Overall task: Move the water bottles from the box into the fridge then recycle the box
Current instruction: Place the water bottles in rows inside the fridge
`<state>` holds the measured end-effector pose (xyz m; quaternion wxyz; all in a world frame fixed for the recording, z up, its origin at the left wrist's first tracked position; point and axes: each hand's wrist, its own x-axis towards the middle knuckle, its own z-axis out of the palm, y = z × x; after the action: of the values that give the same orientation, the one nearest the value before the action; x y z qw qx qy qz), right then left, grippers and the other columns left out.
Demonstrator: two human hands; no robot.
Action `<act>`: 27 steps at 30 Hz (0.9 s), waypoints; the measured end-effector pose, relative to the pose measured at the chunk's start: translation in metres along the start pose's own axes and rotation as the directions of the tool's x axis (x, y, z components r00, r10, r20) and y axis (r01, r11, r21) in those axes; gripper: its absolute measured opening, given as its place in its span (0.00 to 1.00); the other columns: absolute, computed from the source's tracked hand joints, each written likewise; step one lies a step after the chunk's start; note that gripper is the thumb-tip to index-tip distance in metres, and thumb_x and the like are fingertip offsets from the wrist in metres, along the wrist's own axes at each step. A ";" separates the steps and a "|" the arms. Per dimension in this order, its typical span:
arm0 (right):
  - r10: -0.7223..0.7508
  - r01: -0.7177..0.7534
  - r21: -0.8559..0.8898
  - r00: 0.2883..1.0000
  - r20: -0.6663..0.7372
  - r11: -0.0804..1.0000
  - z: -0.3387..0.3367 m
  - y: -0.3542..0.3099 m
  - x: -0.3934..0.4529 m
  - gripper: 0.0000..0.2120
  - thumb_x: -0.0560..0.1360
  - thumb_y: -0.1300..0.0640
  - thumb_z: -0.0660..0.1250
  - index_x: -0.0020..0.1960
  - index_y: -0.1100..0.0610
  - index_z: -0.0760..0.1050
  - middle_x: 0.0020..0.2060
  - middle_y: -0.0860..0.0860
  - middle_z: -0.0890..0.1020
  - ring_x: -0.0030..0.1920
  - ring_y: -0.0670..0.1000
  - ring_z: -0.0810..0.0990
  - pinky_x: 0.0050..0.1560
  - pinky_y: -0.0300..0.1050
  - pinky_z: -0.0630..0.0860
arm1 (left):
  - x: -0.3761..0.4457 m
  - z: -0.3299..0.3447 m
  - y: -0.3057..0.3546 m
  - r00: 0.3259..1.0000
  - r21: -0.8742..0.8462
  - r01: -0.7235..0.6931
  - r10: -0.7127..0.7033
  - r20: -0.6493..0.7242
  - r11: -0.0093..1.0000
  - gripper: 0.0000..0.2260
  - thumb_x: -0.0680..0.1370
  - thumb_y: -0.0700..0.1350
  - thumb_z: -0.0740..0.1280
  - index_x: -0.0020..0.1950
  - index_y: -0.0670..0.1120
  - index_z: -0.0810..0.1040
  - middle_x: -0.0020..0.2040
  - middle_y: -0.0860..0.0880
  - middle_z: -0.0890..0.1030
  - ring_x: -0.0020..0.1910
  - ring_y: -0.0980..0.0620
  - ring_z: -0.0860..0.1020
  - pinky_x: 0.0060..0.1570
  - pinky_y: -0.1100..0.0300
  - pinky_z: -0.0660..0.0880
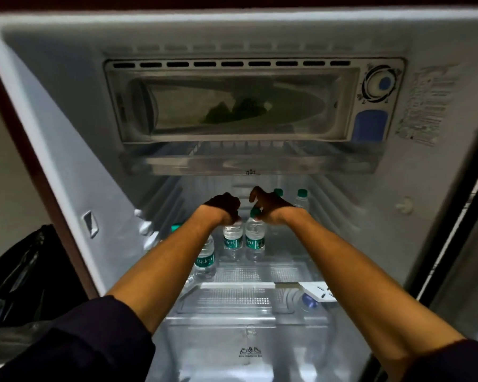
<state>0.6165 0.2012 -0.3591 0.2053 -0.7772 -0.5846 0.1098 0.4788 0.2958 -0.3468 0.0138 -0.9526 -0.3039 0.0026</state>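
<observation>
Presently, two water bottles are held upright, side by side and touching, on the fridge shelf [260, 274]. The left hand [223, 206] is clenched round the neck of the left bottle [233, 241]; the right hand [268, 206] pinches the green cap of the right bottle [255, 239]. Each long axis is vertical, directly beneath its hand, so release is judged to require only a straight lift. Further bottles stand far right and near left, one [205, 261] labelled "Bisleri". The box is not seen.
</observation>
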 end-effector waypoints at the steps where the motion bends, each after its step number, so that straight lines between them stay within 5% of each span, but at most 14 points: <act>1: 0.004 -0.003 -0.014 1.000 0.015 1.000 -0.001 -0.001 -0.004 0.19 0.76 0.62 0.68 0.62 0.52 0.64 0.55 0.54 0.80 0.54 0.55 0.79 0.56 0.51 0.77 | -0.004 -0.001 0.002 1.000 0.010 0.002 -0.002 0.007 1.000 0.15 0.80 0.52 0.65 0.59 0.43 0.75 0.55 0.44 0.78 0.46 0.50 0.74 0.48 0.58 0.74; 8: -0.033 0.045 -0.112 0.994 0.101 0.993 -0.008 -0.013 -0.033 0.22 0.73 0.62 0.72 0.60 0.50 0.64 0.59 0.53 0.81 0.56 0.55 0.79 0.58 0.54 0.77 | -0.039 -0.008 0.017 0.997 0.121 -0.071 0.066 0.045 0.990 0.16 0.80 0.53 0.63 0.58 0.42 0.76 0.54 0.44 0.79 0.47 0.48 0.76 0.49 0.56 0.74; 13: 0.004 0.037 -0.217 0.983 0.183 0.975 -0.008 -0.018 -0.041 0.20 0.76 0.60 0.69 0.67 0.53 0.74 0.60 0.50 0.79 0.56 0.52 0.78 0.60 0.49 0.76 | -0.052 -0.010 0.016 0.990 0.121 -0.114 0.102 0.102 0.986 0.17 0.79 0.55 0.64 0.56 0.41 0.76 0.52 0.43 0.79 0.47 0.48 0.75 0.45 0.58 0.69; 24: -0.070 0.099 -0.241 0.990 0.124 0.966 -0.009 -0.030 -0.050 0.20 0.76 0.67 0.67 0.66 0.57 0.71 0.61 0.54 0.79 0.52 0.49 0.75 0.57 0.45 0.76 | -0.057 -0.010 0.019 0.992 0.143 -0.103 0.092 0.082 0.984 0.13 0.79 0.55 0.65 0.47 0.45 0.71 0.44 0.47 0.74 0.45 0.49 0.73 0.48 0.56 0.69; 27: -0.051 0.076 -0.184 0.990 0.135 0.980 -0.008 -0.031 -0.050 0.20 0.76 0.68 0.66 0.67 0.57 0.70 0.63 0.54 0.79 0.60 0.52 0.77 0.58 0.43 0.74 | -0.057 -0.012 0.019 0.991 0.152 -0.103 0.088 0.100 0.983 0.16 0.78 0.56 0.65 0.51 0.43 0.73 0.44 0.47 0.74 0.45 0.49 0.73 0.47 0.57 0.70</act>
<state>0.5787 0.1587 -0.3416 0.0959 -0.7653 -0.6289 0.0974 0.4434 0.2466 -0.3354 0.0744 -0.9609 -0.2570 0.0712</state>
